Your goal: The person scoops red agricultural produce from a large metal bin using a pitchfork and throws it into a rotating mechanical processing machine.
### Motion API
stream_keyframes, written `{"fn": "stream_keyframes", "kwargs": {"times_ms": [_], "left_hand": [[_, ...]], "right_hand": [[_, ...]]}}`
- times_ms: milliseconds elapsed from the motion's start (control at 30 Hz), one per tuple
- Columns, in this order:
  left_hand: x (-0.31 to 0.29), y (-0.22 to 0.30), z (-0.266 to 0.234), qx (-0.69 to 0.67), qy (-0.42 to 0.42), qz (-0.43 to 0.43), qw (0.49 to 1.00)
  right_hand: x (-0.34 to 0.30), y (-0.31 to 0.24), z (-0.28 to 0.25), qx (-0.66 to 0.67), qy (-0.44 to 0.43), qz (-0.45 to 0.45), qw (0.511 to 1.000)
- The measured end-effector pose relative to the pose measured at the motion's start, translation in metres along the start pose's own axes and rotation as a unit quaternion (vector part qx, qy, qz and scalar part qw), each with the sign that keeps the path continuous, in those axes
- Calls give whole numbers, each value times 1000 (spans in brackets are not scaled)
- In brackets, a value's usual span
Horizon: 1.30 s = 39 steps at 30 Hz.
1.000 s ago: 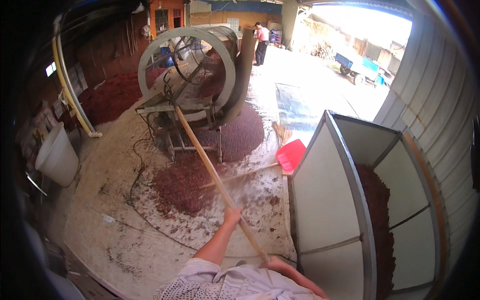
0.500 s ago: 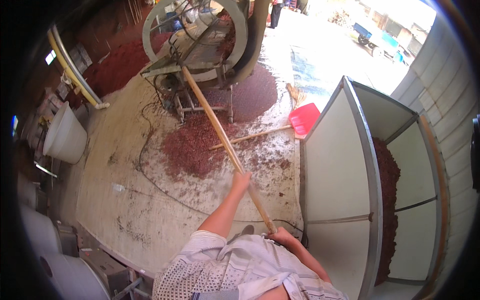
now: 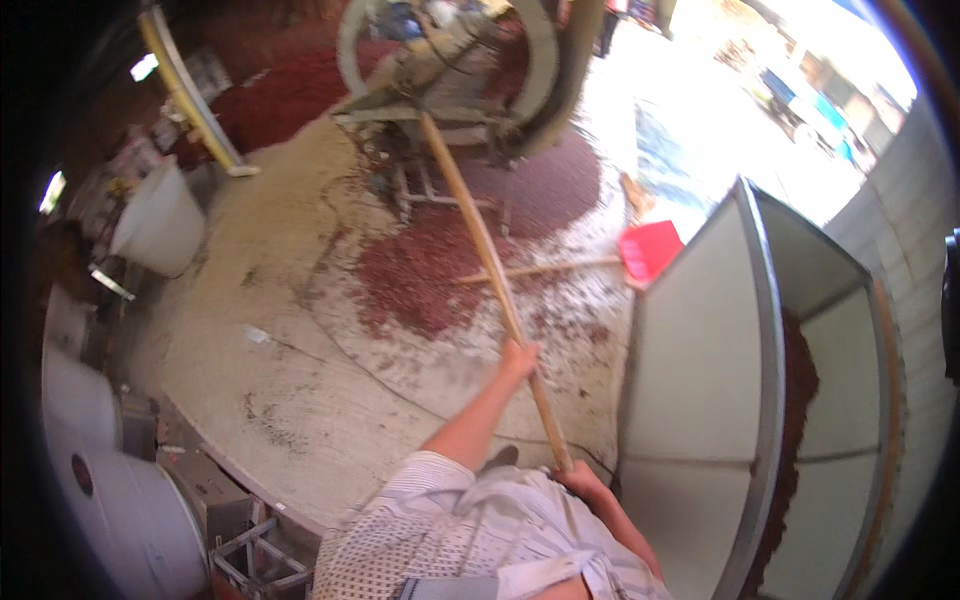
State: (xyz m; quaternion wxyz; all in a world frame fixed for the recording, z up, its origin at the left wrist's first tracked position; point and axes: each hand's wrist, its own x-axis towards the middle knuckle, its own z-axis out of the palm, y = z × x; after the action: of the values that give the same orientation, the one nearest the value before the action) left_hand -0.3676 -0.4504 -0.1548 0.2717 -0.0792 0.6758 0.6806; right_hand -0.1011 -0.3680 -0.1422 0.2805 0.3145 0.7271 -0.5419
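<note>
A long wooden-handled tool (image 3: 472, 210) slants from my waist up to the machine. My left hand (image 3: 520, 360) is wrapped round the handle partway along it. My right hand (image 3: 576, 478) grips the near end, close to my body. The tool's far end meets the machine (image 3: 545, 95), which has a big round frame; blur keeps me from making out the tool's head. Dark red, loose material (image 3: 415, 285) is heaped on the floor below the machine. Beyond the handle lies a red shovel (image 3: 650, 250), its wooden shaft crossing behind the tool.
At right stands a tall metal-framed bin (image 3: 690, 350) with pale panels and red material inside. A cable (image 3: 375, 380) runs across the floor. White tubs (image 3: 160, 220) and a barrel (image 3: 135, 520) line the left side. A person (image 3: 608, 30) stands far off.
The scene has shifted right in the picture as my head turned. Both hands keep their hold on the handle, and its far end still reaches the machine.
</note>
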Motion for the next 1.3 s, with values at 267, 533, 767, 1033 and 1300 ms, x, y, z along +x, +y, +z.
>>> {"fn": "stream_keyframes", "kwargs": {"times_ms": [267, 533, 767, 1033, 1300], "left_hand": [[-3, -2, 0, 18, -11, 61, 998], [5, -12, 0, -3, -13, 43, 999], [-2, -3, -1, 3, -24, 53, 998], [1, -14, -7, -13, -7, 49, 999], [-5, -3, 6, -8, -5, 45, 999]], "right_hand": [[4, 8, 4, 75, 5, 19, 997], [11, 14, 4, 56, -5, 45, 997], [15, 20, 6, 68, 13, 15, 997], [0, 0, 8, 48, 15, 28, 998], [-2, 4, 3, -4, 12, 32, 999]]}}
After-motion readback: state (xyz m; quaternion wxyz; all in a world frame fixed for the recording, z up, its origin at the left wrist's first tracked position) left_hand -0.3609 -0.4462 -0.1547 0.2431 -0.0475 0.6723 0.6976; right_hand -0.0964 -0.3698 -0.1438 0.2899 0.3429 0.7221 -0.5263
